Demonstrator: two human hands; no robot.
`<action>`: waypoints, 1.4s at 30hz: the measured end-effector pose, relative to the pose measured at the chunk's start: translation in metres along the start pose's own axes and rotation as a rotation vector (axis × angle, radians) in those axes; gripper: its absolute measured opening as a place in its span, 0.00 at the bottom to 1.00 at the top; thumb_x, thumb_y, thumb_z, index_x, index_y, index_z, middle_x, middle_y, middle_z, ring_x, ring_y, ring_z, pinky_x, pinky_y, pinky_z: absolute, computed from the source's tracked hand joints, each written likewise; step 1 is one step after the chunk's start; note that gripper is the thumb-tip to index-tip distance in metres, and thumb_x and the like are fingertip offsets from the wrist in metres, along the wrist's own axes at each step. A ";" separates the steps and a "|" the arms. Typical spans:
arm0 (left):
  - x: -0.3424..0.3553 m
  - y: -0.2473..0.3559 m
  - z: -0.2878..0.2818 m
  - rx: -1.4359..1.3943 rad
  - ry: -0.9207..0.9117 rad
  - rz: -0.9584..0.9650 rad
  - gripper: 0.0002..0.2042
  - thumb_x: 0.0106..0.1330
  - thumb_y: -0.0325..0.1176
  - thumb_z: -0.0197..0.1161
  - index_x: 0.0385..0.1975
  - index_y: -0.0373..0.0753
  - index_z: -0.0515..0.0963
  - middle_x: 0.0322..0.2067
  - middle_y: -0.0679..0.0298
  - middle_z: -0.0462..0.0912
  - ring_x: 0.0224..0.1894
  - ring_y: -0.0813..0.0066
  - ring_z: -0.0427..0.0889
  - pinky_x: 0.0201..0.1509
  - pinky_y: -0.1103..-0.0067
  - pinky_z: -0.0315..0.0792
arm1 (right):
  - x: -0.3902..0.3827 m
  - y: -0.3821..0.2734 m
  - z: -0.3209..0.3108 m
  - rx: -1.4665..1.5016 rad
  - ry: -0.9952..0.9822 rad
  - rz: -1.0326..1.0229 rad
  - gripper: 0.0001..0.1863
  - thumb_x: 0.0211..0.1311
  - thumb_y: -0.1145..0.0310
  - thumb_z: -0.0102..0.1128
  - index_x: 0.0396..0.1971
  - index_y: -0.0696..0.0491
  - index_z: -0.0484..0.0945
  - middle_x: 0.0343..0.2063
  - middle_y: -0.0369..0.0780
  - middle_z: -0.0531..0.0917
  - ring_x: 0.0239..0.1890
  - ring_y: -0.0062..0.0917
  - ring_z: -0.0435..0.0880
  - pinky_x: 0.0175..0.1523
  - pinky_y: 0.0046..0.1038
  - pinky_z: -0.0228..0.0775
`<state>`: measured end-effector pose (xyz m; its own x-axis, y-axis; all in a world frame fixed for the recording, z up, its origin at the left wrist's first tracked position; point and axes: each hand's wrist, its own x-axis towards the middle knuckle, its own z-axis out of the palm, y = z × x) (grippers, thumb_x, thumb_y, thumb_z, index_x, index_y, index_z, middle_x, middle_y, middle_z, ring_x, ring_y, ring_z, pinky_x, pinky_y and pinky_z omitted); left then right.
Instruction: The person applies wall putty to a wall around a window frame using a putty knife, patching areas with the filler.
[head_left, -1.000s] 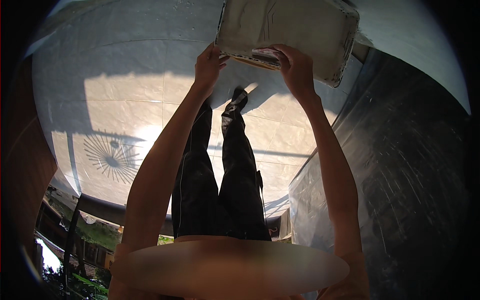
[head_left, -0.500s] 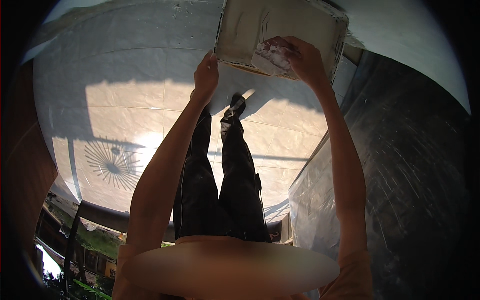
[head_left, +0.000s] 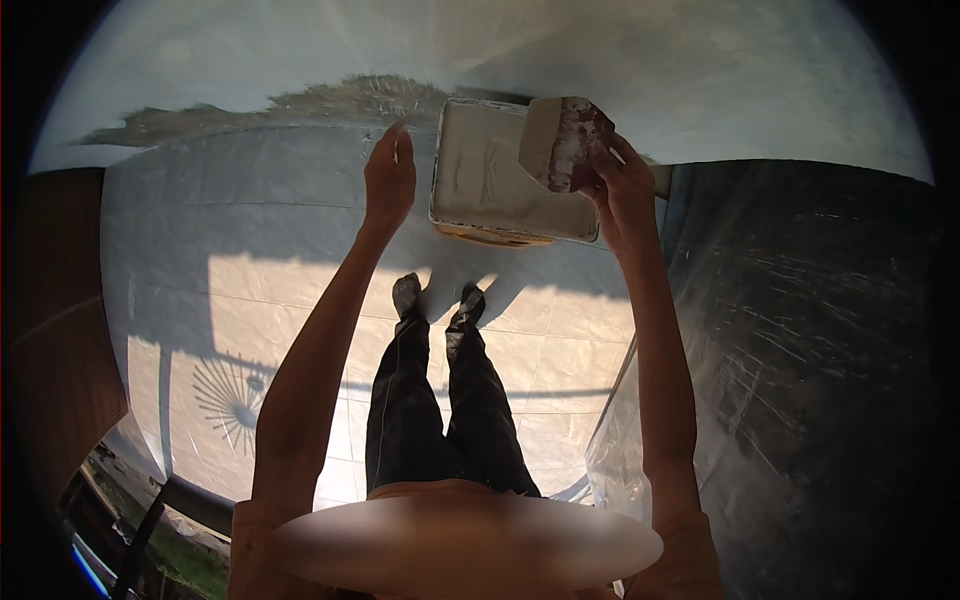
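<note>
Apparently to keep its pale side free, the right hand [head_left: 622, 188] pinches the scraper [head_left: 562, 145] by one edge; left of that grip sits the tub [head_left: 440, 160]. Whether the left hand's [head_left: 390, 180] fingers spread, I cannot tell.

The tiled floor [head_left: 290, 228] carries a rectangular tub [head_left: 490, 238] near its far edge; the person's feet [head_left: 407, 294] rest nearer.

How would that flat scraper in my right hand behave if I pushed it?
The scraper is probably light, being small and flat. It's likely fairly stiff: it juts from your right hand without visible sagging. The whitish smears might make it slippery.
</note>
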<state>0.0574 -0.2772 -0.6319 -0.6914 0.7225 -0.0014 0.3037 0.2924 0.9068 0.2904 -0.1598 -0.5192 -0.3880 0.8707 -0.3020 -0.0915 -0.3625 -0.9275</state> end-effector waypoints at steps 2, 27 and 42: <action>0.022 0.041 -0.016 -0.007 0.022 0.076 0.18 0.76 0.38 0.47 0.59 0.34 0.72 0.54 0.45 0.77 0.58 0.51 0.76 0.61 0.66 0.69 | -0.006 -0.038 0.016 0.071 0.024 -0.068 0.18 0.66 0.72 0.60 0.54 0.61 0.73 0.39 0.44 0.84 0.37 0.26 0.87 0.39 0.26 0.86; 0.128 0.502 -0.270 0.163 0.822 1.386 0.20 0.71 0.39 0.53 0.61 0.44 0.72 0.61 0.57 0.73 0.68 0.47 0.63 0.64 0.60 0.62 | -0.135 -0.442 0.150 0.232 0.051 -0.983 0.11 0.68 0.75 0.54 0.48 0.62 0.76 0.42 0.41 0.82 0.41 0.23 0.84 0.45 0.24 0.84; 0.181 0.558 -0.251 0.287 0.858 1.451 0.20 0.73 0.37 0.50 0.64 0.45 0.68 0.64 0.58 0.70 0.70 0.49 0.60 0.67 0.60 0.58 | -0.070 -0.498 0.183 0.202 0.096 -1.196 0.14 0.69 0.75 0.53 0.52 0.59 0.75 0.42 0.37 0.82 0.42 0.19 0.81 0.50 0.25 0.78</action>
<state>-0.0629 -0.1400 -0.0200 0.1390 -0.0131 0.9902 0.9864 -0.0865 -0.1396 0.1952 -0.1015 0.0039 0.1080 0.7091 0.6968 -0.4896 0.6479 -0.5835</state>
